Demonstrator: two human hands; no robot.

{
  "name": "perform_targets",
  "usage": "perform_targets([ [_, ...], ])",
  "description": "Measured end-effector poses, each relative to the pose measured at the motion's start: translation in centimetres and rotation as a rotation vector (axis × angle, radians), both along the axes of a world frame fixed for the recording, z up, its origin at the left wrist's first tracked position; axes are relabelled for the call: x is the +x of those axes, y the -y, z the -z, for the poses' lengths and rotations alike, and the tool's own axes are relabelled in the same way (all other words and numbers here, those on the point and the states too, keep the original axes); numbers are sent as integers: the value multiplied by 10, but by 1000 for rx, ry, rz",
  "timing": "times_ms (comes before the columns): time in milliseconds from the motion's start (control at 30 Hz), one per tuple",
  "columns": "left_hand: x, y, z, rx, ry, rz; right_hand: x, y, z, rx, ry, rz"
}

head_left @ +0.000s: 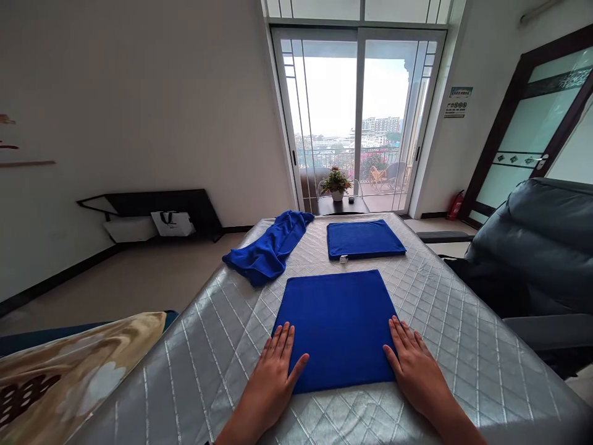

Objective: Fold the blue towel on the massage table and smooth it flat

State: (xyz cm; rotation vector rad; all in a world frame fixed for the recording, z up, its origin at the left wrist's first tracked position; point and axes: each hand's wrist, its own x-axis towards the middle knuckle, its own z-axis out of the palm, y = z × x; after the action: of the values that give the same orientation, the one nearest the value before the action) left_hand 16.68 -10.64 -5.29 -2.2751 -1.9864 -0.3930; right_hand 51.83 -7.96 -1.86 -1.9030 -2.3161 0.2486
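Blue folded square towel (338, 327) lay straight ahead of me, between my left hand (273, 386) and right hand (417, 371), held apart, flat on its near corners, equally close, on the quilted silver cover (467, 346).

— What's lying toward the far end of the quilted silver cover (208, 371)?

— A crumpled blue towel (266, 250) along the far left edge, and a folded blue towel (364, 240) by the far edge, with a small white tag (343, 259) at its near side.

— And past the edges?

— A floral pillow (60, 377) at the near left corner, a dark leather recliner (532, 247) along the right edge, and a potted plant (336, 184) on a small dark table (340, 206) beyond the far edge.
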Motion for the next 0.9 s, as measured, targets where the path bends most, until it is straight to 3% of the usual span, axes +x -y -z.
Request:
perform_targets([
  [200, 2, -1, -13, -96, -32, -14, -1, 0, -6, -29, 27, 2],
  [333, 19, -6, -27, -103, -48, -35, -1, 0, -7, -44, 38, 5],
  [567, 114, -28, -53, -114, 8, 284, -1, -1, -3, -36, 18, 3],
  [700, 157, -43, -55, -131, 63, 372, 0, -2, -1, -36, -24, 0],
  [800, 158, -49, -50, -125, 59, 370, 1, -2, 0, -29, -38, -3],
  [900, 134, -47, -46, -139, 40, 335, 1, -2, 1, -29, -18, 1],
])
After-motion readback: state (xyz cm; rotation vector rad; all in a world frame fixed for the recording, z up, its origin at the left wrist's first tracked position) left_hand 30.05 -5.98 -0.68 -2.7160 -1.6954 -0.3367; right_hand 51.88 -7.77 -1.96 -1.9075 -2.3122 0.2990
